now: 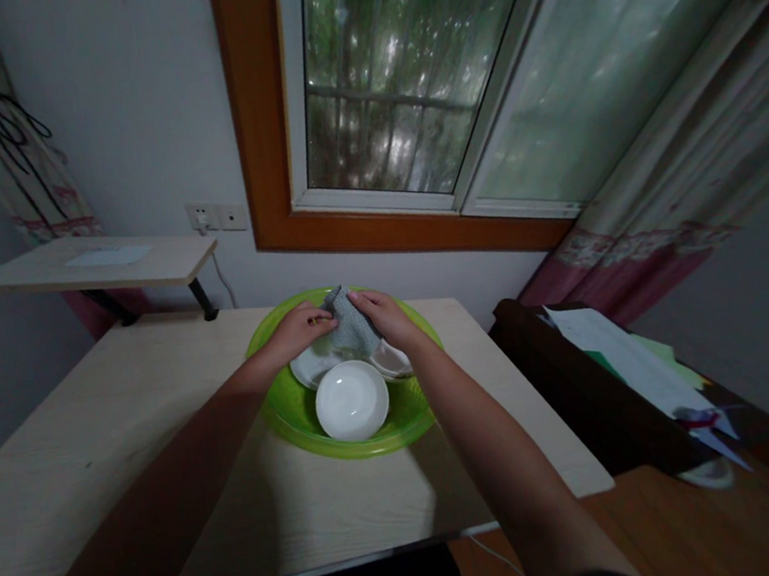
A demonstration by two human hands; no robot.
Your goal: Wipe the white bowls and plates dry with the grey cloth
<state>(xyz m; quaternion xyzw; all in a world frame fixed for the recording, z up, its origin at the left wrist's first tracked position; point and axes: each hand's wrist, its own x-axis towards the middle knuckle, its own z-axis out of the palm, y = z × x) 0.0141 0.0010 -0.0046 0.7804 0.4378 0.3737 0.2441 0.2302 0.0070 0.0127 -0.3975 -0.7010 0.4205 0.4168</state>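
The cloth [356, 328] and the hands partly cover the white dishes [310, 366] at the back of the basin [355, 448], so their shapes are hard to make out; some fingers of the right hand [388, 316] are hidden behind the cloth. The basin stands near the far edge of the table [87, 393], with more tabletop to its left than its right. Both hands are clamped on the cloth, the left hand [308, 326] pinching its left side, and hold it over the basin. It is grey, textured and bunched. A round white bowl [351, 401] sits in front, tilted.
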